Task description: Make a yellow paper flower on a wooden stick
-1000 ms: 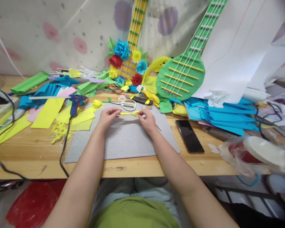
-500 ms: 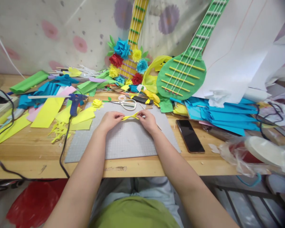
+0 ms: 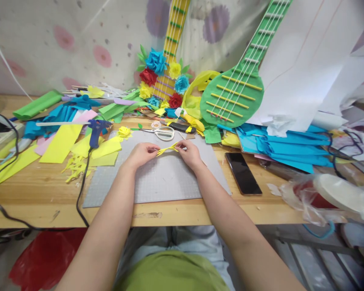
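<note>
Starting at the left of the desk [image 3: 221,214], there's a bright yellow sheet [image 3: 61,144], a tangle of yellow scraps [image 3: 75,166], then a blue glue gun [image 3: 94,135] with its cord trailing over the edge, and a small yellow flower [image 3: 124,132] just behind the grey mat [image 3: 166,182]. Now the action: the left hand [image 3: 144,154] has edged a touch closer to its partner over the last second, thumb and fingertips pinching one end of a yellow strip [image 3: 167,150]. Behind it lie the scissors [image 3: 156,131], in neither hand. The strip spans the gap over the mat's far part — it looked flatter a second ago, and now it shows gathered into slim folds, fanning a little toward the left. That reads to me as paper being twisted or pleated by feel, the shape forming between the two grips. The right hand [image 3: 188,153] has the other end, pinched as well, about where it was. Further right, the phone [image 3: 243,173] lies dark-screened — then a stack of blue paper [image 3: 286,146].
</note>
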Demonstrator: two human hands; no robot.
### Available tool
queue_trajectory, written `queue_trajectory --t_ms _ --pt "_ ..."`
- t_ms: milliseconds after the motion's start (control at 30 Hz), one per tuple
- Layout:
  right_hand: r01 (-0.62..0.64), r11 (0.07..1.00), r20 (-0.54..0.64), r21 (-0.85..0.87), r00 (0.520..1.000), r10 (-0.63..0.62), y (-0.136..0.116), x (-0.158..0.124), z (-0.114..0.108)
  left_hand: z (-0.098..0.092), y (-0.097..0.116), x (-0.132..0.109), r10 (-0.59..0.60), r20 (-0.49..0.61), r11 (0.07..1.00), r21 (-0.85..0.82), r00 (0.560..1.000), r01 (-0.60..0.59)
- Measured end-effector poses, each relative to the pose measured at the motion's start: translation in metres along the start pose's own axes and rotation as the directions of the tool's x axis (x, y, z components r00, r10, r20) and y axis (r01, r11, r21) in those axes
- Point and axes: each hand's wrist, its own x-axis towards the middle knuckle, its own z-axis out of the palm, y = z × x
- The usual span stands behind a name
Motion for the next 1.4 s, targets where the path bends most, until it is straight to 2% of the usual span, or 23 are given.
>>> queue_trajectory --t_ms 267,400,933,1233,1400 --pt "0.006 1.000 0.032 0.007 0.999 -0.006 -0.004 -0.002 -0.001 0.004 0.008 0.001 0.104 -0.059 0.972 0.216 0.993 -0.089" --pt "-0.013 1.000 0.037 0.011 0.999 0.013 -0.006 -0.002 -0.002 0.002 0.011 0.002 0.095 -0.093 0.961 0.269 0.991 -0.067" --pt "-0.033 0.999 0.026 0.030 0.999 0.032 -0.005 0.000 -0.005 -0.001 0.007 0.002 0.061 -0.117 0.969 0.245 0.991 -0.031" --pt "-0.048 0.997 0.014 0.068 0.999 0.048 -0.003 -0.001 -0.003 0.004 0.009 0.001 0.056 -0.175 0.985 0.171 0.983 -0.025" --pt "-0.016 0.998 0.045 0.065 0.999 0.013 0.000 0.000 -0.008 0.006 0.009 0.002 0.060 -0.167 0.975 0.222 0.984 -0.021"
